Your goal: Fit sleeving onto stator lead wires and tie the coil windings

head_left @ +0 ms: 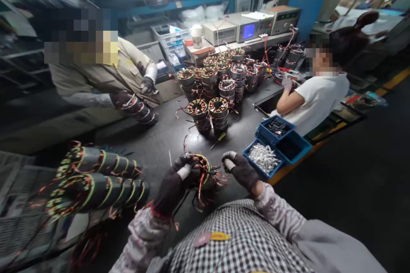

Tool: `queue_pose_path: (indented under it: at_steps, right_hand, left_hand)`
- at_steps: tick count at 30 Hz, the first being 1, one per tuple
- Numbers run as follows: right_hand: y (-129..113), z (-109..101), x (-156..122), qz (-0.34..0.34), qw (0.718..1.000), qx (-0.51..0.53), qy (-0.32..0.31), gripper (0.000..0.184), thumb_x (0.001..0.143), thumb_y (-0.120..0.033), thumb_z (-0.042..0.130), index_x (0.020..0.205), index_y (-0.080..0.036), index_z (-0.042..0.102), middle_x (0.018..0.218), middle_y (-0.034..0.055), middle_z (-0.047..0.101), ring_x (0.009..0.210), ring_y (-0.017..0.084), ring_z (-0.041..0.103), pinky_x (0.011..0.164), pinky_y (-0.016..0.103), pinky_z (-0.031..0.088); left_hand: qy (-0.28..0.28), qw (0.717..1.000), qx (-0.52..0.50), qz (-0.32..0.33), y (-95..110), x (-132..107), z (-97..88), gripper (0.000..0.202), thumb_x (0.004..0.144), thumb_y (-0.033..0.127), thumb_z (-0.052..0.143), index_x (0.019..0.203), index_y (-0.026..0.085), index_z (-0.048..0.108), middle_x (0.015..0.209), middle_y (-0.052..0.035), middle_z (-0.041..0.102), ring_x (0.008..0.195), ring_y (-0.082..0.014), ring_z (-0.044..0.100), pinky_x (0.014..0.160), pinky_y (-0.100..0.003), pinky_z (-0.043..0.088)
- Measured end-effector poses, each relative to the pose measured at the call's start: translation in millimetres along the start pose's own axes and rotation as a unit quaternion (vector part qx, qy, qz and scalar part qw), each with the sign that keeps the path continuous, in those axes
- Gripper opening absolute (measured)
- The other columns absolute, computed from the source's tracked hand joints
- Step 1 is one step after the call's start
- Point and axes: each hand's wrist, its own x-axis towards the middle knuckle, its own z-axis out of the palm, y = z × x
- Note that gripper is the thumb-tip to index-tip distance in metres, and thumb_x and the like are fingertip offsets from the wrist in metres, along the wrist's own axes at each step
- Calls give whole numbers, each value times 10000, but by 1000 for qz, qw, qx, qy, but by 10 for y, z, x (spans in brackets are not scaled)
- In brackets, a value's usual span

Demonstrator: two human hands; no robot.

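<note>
My left hand [179, 179], in a dark glove with taped fingers, is closed on the rim of a motor stator [206, 170] lying on the table in front of me. Red, black and copper-coloured wire leads fan out from the stator's right side and hang below it. To the right of these leads, apart from the stator, my right hand [241, 169] is raised with curled fingers. Whether it pinches anything small is hidden. A screwdriver [218, 140] with a yellow-green handle lies just beyond the stator.
Stacked stators [218, 113] stand ahead. Rows of stators [109, 190] lie at left. At right, blue bins [280, 166] sit near the table edge, one holding white pieces [263, 158]. Co-workers [112, 68] sit across and at right. Test instruments [248, 30] line the back.
</note>
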Motion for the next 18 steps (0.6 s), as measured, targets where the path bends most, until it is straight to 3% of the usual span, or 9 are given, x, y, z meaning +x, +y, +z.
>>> queue_pose_path:
  at_steps: [2, 6, 10, 13, 15, 18]
  right_hand:
    - [243, 90, -36, 49, 998, -20, -16, 217, 1020, -303, 609, 1108, -221, 789, 1025, 53, 815, 961, 204, 748, 938, 358, 620]
    - [506, 299, -104, 55, 996, -43, -55, 206, 1012, -309, 642, 1092, -234, 817, 1133, 82, 830, 1076, 239, 763, 1038, 393, 601]
    - [610, 339, -115, 59, 997, -44, 4, 223, 1041, -352, 618, 1095, -231, 796, 1095, 89, 812, 1035, 233, 754, 1024, 386, 606]
    - [668, 339, -74, 65, 997, -38, 14, 208, 1034, -374, 621, 1062, -231, 769, 1045, 81, 792, 1005, 229, 743, 1009, 381, 605]
    - [699, 369, -39, 86, 996, -11, 5, 198, 1025, -389, 628, 1016, -229, 743, 977, 68, 771, 945, 225, 733, 957, 375, 609]
    - [736, 452, -13, 158, 984, 79, -14, 234, 1032, -434, 610, 1017, -222, 708, 873, 39, 722, 763, 198, 684, 762, 342, 598]
  left_hand:
    - [3, 1000, 3, -7, 15, -18, 4, 643, 508, 312, 1119, 1054, 163, 813, 929, -60, 825, 699, -159, 751, 659, -259, 653]
    - [50, 999, 12, -8, 25, 5, 80, 684, 433, 280, 1130, 1001, 166, 766, 872, -38, 820, 620, -165, 737, 573, -258, 634]
    - [80, 997, 12, 9, -2, 43, 99, 710, 403, 278, 1135, 974, 179, 727, 844, -8, 800, 629, -165, 740, 578, -261, 646]
    - [88, 996, 23, 9, -31, 54, 87, 695, 439, 280, 1126, 995, 191, 719, 870, 0, 797, 674, -174, 757, 614, -270, 660]
    - [77, 996, 41, -5, -40, 56, 86, 694, 457, 288, 1120, 1021, 193, 726, 885, -10, 803, 680, -184, 763, 612, -277, 656]
    - [55, 996, 69, -12, -37, 64, 97, 673, 468, 295, 1110, 1013, 185, 729, 845, -10, 793, 633, -170, 733, 589, -267, 629]
